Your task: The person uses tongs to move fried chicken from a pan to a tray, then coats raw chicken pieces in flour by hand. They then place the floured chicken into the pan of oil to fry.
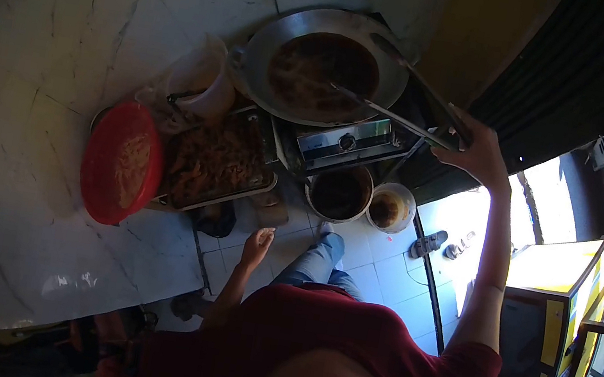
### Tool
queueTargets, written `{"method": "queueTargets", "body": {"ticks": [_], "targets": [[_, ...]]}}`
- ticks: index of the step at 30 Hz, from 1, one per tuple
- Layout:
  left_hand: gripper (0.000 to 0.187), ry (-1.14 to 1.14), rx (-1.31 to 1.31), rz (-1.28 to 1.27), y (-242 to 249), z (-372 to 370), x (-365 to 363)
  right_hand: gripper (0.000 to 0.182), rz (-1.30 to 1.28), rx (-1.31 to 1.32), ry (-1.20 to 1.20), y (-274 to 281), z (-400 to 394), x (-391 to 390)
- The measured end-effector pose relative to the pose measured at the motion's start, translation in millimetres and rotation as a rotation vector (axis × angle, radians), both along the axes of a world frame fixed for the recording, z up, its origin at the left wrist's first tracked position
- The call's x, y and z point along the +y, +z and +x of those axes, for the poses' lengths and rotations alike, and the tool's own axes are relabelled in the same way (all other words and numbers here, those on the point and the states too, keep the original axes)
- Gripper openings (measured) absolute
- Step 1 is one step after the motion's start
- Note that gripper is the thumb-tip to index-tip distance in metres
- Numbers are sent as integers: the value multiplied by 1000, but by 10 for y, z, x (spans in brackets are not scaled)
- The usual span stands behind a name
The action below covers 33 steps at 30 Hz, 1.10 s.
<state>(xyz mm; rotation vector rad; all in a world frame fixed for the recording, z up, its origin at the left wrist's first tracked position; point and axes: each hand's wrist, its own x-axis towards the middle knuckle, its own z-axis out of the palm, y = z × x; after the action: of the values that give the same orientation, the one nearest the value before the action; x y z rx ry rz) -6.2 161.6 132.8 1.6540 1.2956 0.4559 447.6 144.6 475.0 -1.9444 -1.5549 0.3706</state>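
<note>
My right hand (474,149) grips the handle end of long metal tongs (400,117). One arm of the tongs reaches into dark liquid in a large metal wok (255,63); the other lies over the wok's right rim. The wok sits on a gas stove (344,144). My left hand (257,246) hangs low in front of my body, its fingers curled; whether it holds anything is too small to tell. A tray (271,182) of brown fried pieces (216,155) stands left of the stove, beside a tilted red basin (96,164) with pale contents.
A translucent tub (204,82) stands behind the tray. Below the stove are a pot of dark liquid (338,193) and a white bucket (391,207) on the tiled floor (401,283). Sandals (429,244) lie to the right, near a yellow-edged cabinet (558,268).
</note>
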Motion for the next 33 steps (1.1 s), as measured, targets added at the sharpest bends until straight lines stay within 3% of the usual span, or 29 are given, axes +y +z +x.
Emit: {"method": "queueTargets", "body": {"ticks": [3,7,9,13,18,27,30,33], "targets": [[28,113,-158,94,217,315,348,72,88,-62,269,-30,123,811],[28,208,-216,116,601,601,656,73,-156,-249,374,-117,131,1726],[27,233,-237,149,576,639,711,73,-291,-373,385,-132,71,2016],[26,314,-252,135,443,630,694,65,-279,-421,513,-461,99,2449],[31,345,-258,118,380,615,660,61,-420,-412,542,-661,36,2745],[28,428,-247,145,519,805,786,51,-394,-401,492,-902,72,2894],[29,428,-233,189,578,855,844,52,-358,-411,508,-947,198,2952],[28,475,-240,220,688,915,897,51,-156,-442,523,-996,299,2923]]}}
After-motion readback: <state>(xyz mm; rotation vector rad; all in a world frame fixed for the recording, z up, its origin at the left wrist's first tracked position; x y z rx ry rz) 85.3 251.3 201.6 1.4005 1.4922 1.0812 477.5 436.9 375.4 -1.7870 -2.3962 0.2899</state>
